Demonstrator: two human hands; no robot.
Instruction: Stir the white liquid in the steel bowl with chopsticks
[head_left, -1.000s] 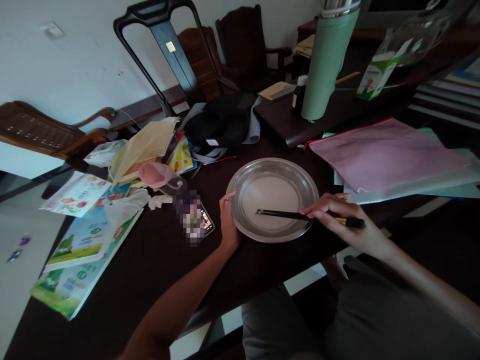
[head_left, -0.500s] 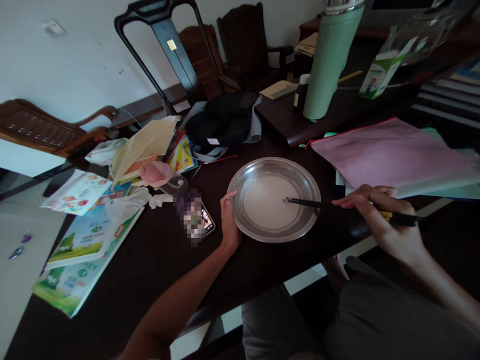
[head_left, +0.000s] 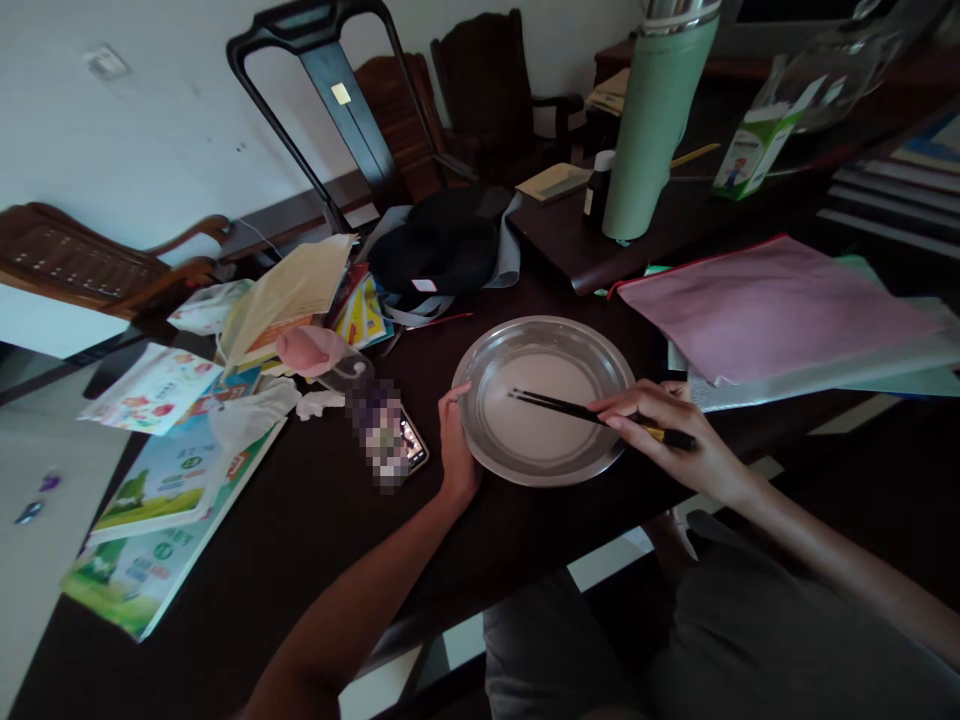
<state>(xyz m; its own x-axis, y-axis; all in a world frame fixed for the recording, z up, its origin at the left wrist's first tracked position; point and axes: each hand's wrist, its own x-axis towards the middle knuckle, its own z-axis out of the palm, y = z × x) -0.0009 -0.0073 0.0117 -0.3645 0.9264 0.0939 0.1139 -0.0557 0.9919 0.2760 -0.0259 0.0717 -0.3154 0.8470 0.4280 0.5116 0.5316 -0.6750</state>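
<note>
A round metal basin (head_left: 525,470) rests on the dark table, with a pale, whitish content (head_left: 536,435) covering its bottom; I cannot tell what it is. My left hand (head_left: 458,450) grips the basin's left rim. Black chopsticks (head_left: 553,404) with gold bands near their thick ends are held in my right hand (head_left: 670,430). That hand is at the basin's right edge, and the chopstick tips point left over the pale content. Whether the tips touch it is hard to tell.
Left of the basin lie a phone (head_left: 414,440) with a lit screen, crumpled tissue (head_left: 319,403) and several booklets (head_left: 150,490). A black bag (head_left: 442,240) sits behind. To the right are a pink zip folder (head_left: 772,310) and a tall green flask (head_left: 652,130).
My right hand has moved left with the chopsticks, so their tips now reach further across the basin. My left hand keeps its hold on the rim.
</note>
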